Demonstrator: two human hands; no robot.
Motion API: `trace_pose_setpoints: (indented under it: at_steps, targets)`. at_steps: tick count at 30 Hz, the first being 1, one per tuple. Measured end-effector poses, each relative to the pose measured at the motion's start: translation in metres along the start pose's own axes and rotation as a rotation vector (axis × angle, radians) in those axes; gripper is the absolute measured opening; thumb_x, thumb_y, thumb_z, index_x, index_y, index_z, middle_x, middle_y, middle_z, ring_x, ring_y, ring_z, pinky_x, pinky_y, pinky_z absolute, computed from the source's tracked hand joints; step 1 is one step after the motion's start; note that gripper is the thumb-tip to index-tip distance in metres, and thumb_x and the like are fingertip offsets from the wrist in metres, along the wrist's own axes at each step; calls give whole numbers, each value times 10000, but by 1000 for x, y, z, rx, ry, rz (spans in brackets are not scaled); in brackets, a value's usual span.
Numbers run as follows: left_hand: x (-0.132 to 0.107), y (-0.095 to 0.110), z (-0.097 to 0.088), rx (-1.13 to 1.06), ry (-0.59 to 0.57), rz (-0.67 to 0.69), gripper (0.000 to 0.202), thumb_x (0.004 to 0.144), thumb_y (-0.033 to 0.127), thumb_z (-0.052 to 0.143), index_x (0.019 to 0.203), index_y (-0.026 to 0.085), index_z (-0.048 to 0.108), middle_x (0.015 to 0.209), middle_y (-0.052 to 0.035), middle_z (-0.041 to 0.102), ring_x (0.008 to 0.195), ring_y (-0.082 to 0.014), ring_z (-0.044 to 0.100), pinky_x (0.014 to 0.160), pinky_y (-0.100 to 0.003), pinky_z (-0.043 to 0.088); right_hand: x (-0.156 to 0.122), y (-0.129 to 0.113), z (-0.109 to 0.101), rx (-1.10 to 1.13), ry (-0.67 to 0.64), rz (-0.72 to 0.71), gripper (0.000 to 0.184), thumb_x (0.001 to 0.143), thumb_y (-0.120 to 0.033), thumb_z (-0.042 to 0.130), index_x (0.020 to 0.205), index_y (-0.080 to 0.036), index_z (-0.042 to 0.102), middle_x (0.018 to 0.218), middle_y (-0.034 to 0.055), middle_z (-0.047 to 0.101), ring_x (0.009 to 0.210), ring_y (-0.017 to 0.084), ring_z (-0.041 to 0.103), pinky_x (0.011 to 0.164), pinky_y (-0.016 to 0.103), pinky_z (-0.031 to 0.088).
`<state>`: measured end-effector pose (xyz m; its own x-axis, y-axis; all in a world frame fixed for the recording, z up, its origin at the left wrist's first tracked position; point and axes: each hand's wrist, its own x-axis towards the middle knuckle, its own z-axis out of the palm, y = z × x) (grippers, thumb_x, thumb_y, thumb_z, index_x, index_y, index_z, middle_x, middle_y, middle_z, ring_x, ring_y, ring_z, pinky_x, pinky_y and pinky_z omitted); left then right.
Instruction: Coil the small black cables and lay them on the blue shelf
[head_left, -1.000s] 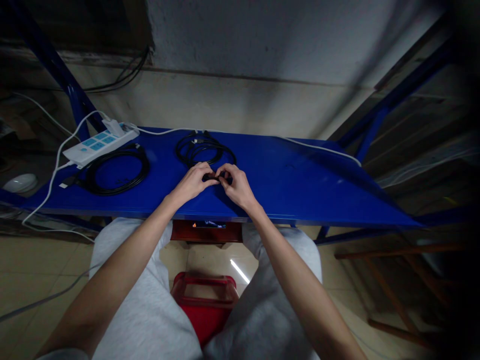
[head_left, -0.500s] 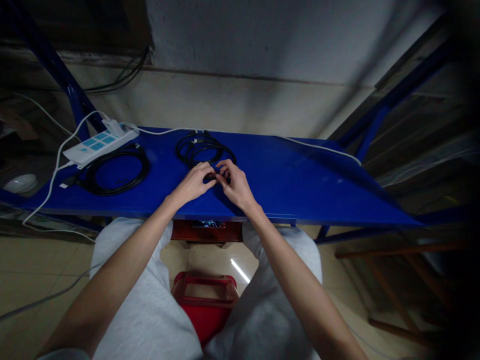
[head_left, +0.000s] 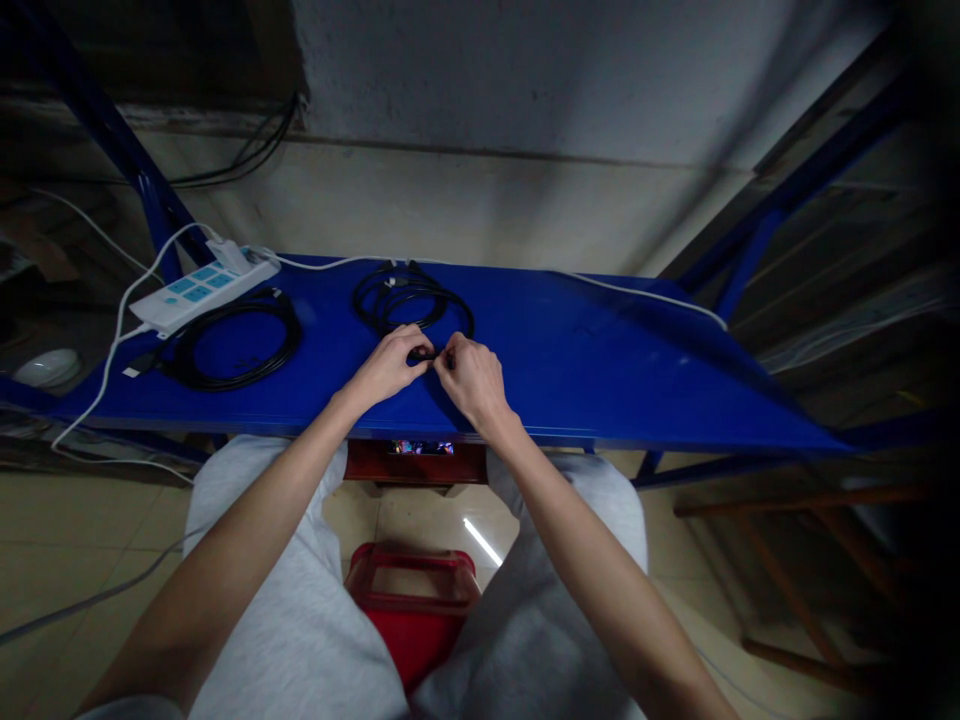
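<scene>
A coiled black cable [head_left: 409, 300] lies on the blue shelf board [head_left: 585, 360] in front of me. My left hand [head_left: 386, 362] and my right hand [head_left: 469, 375] meet at the near edge of this coil. Both pinch a small black piece of the cable [head_left: 421, 354] between fingertips and thumbs. The fingers of both hands are curled closed round it. What exactly the piece is stays too small and dark to make out.
A second, larger black cable coil [head_left: 234, 340] lies at the left, beside a white power strip [head_left: 204, 290] with white leads. A thin white wire [head_left: 637, 295] runs along the back right. A red stool [head_left: 409, 600] shows between my knees.
My right hand has drawn slightly toward me and left, its fingers closing tighter on the cable piece. My left hand has barely moved.
</scene>
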<state>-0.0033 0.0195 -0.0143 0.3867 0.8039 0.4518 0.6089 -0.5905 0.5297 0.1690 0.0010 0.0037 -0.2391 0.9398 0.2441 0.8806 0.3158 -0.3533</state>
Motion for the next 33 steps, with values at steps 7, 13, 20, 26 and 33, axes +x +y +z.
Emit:
trace_pose_setpoints:
  at_steps: [7, 13, 20, 26, 33]
  targets:
    - [0, 1, -1, 8, -20, 2, 40, 857, 147, 666, 885, 175, 670, 902, -44, 628, 920, -205, 592, 860, -360, 484, 3, -2, -8, 64, -61, 82, 205, 948, -220, 482, 998, -162, 672, 953, 160, 728, 878, 282, 668, 719, 317, 399]
    - [0, 1, -2, 18, -31, 11, 31, 878, 166, 659, 900, 176, 677, 913, -46, 630, 927, -208, 589, 862, -364, 476, -1, -1, -8, 111, -61, 75, 220, 905, -132, 473, 1004, -164, 666, 931, 121, 728, 857, 258, 661, 702, 306, 382]
    - [-1, -2, -2, 31, -36, 17, 22, 885, 176, 661, 903, 179, 674, 933, -58, 636, 948, -222, 594, 873, -386, 487, -3, -5, -14, -59, -74, -81, 253, 955, -113, 417, 1098, -167, 619, 1030, 142, 708, 857, 247, 646, 682, 304, 361]
    - [-2, -1, -3, 48, -43, 7, 29, 882, 146, 662, 895, 173, 666, 930, -59, 631, 954, -220, 584, 879, -388, 485, -1, -3, -18, -124, -96, -189, 167, 1002, -223, 483, 1115, -185, 601, 1097, 139, 664, 904, 239, 631, 680, 298, 368]
    - [-2, -1, -3, 43, -37, 10, 15, 890, 160, 668, 903, 166, 667, 927, -58, 622, 941, -213, 577, 875, -382, 480, 1, 1, -18, -102, -62, -251, 203, 995, -147, 449, 1080, -204, 625, 1100, 112, 650, 935, 223, 620, 660, 295, 346]
